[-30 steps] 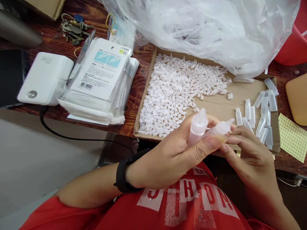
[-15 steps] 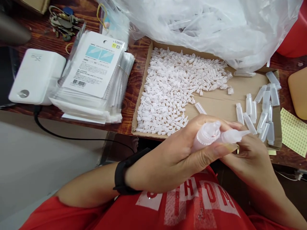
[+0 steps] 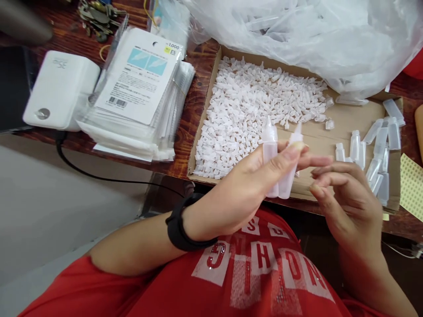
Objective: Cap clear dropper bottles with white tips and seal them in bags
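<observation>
Two translucent squeeze bottles [image 3: 270,152] in head view, up over the near edge of the cardboard tray [image 3: 309,149]. Held nozzle-up by the left hand [image 3: 244,189], closed firmly around both, thumb across the front and fingers behind. Set side by side: close at the bases, apart at the tips, one nearly upright, the other tilted toward the right hand [image 3: 357,202]. Right hand half open, fingers curled, thumb near fingertips; seen holding nothing. Very near the left fingertips; cannot tell whether touching.

Handling, judged by look: probably very light, thin-walled soft plastic, likely to dent under a hard pinch. Cannot tell whether filled. Smooth sides, perhaps slippery, and apt to slide against each other in a shared grip. Take hold at mid-body, below the shoulder, with light, even pressure. Keep off the slender nozzle tips [image 3: 298,130]: likely easiest to bend.

In tray: loose heap of small white nozzle pieces [image 3: 231,114], likely light enough to scatter at a brush. At right end: small capless bottles [image 3: 355,145], lying at angles, seemingly stiff enough for a fingertip pinch on the flat sides. Beyond: thin, crinkled plastic bag [image 3: 313,57], overhanging tray's far edge; likely limp, prone to snagging.
</observation>
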